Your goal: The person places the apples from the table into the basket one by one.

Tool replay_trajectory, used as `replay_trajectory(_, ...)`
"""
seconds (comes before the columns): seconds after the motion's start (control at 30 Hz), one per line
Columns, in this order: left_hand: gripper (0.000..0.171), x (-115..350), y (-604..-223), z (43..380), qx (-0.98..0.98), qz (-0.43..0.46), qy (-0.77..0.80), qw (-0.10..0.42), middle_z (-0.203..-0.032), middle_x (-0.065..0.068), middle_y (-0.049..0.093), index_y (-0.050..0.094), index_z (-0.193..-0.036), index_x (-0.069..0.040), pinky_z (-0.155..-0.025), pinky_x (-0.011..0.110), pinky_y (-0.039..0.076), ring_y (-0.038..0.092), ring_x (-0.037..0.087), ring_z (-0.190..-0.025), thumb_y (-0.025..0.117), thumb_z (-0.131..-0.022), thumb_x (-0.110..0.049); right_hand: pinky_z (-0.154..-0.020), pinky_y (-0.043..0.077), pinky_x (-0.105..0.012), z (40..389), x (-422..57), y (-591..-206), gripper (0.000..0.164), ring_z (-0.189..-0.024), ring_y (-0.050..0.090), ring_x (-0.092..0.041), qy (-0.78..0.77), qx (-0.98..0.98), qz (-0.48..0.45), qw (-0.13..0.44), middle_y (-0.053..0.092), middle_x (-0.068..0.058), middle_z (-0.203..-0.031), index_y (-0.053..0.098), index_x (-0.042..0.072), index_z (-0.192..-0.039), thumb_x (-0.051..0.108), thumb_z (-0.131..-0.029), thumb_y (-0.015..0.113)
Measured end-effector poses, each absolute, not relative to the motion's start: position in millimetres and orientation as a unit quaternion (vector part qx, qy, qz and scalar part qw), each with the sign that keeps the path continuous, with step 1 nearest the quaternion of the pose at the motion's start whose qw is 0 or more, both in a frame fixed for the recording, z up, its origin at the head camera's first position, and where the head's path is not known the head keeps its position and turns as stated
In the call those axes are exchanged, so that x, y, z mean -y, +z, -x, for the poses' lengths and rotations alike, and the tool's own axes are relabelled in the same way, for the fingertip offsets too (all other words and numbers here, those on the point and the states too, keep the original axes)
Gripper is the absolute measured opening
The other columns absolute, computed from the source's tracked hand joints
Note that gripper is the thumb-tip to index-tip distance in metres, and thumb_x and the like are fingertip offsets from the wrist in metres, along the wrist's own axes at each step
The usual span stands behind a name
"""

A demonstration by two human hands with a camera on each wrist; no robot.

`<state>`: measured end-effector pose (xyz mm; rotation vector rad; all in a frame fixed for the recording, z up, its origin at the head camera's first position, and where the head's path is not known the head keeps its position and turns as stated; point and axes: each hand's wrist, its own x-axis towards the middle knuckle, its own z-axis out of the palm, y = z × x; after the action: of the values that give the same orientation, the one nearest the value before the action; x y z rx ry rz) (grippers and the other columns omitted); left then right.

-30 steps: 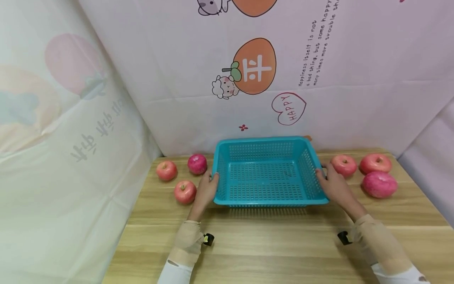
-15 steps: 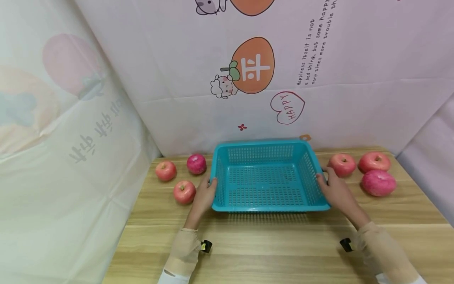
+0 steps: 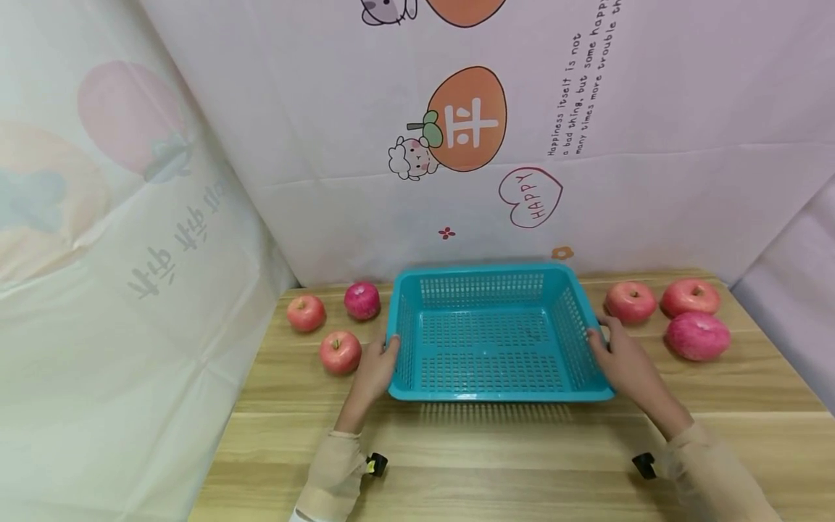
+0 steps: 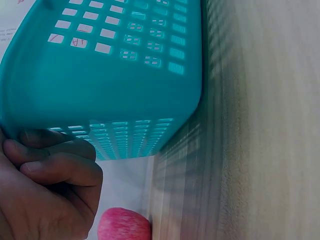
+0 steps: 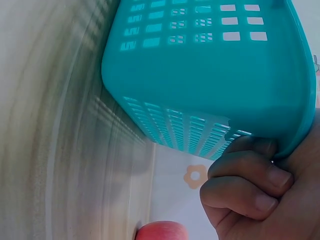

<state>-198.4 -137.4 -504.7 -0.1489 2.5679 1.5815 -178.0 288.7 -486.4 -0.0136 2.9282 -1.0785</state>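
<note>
Over the wooden table (image 3: 470,471), between the two clusters of fruit, the blue perforated basket (image 3: 502,396) is gripped at both short ends, the left hand (image 3: 375,370) and the right hand (image 3: 626,366) each having a thumb on the rim and fingers curled beneath it, though whether its base touches the wood is hard to tell. Just beside the left hand sits a red apple (image 3: 341,352), with a smaller red apple (image 3: 306,313) and a magenta fruit (image 3: 362,300) behind it. Near the right hand lies a pinkish apple (image 3: 630,302), and farther right a large apple (image 3: 691,298) stands behind an oblong magenta fruit (image 3: 698,336).
</note>
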Motion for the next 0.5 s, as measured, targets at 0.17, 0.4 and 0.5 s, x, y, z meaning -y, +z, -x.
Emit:
replay_trajectory(0.17, 0.058, 137, -504, 192, -0.852, 0.046, 0.516, 0.076, -0.12, 0.016, 0.069, 0.052, -0.153, -0.002, -0.089, 0.043, 0.061, 0.066, 0.023, -0.101, 0.04, -0.114, -0.043, -0.095, 0.053, -0.073, 171, -290, -487, 0.068, -0.124, 0.058, -0.063, -0.344, -0.939, 0.001, 0.015, 0.048, -0.048, -0.144, 0.027, -0.017, -0.157, 0.037, -0.116, 0.033)
replay_trajectory(0.4, 0.055, 139, -506, 187, -0.849, 0.032, 0.522, 0.077, -0.115, 0.017, 0.07, 0.053, -0.152, -0.003, -0.08, 0.036, 0.061, 0.068, 0.022, -0.095, 0.039, -0.115, -0.041, -0.09, 0.057, -0.07, 165, -290, -491, 0.064, -0.119, 0.062, -0.062, -0.336, -0.942, 0.006, 0.007, 0.053, -0.047, -0.14, 0.028, -0.013, -0.157, 0.036, -0.116, 0.034)
replay_trajectory(0.5, 0.055, 140, -509, 186, -0.847, 0.027, 0.526, 0.075, -0.11, 0.018, 0.071, 0.056, -0.149, -0.001, -0.076, 0.034, 0.06, 0.07, 0.022, -0.09, 0.039, -0.115, -0.041, -0.086, 0.059, -0.067, 162, -290, -493, 0.061, -0.113, 0.066, -0.058, -0.336, -0.942, 0.008, -0.002, 0.056, -0.046, -0.135, 0.03, -0.012, -0.156, 0.035, -0.116, 0.036)
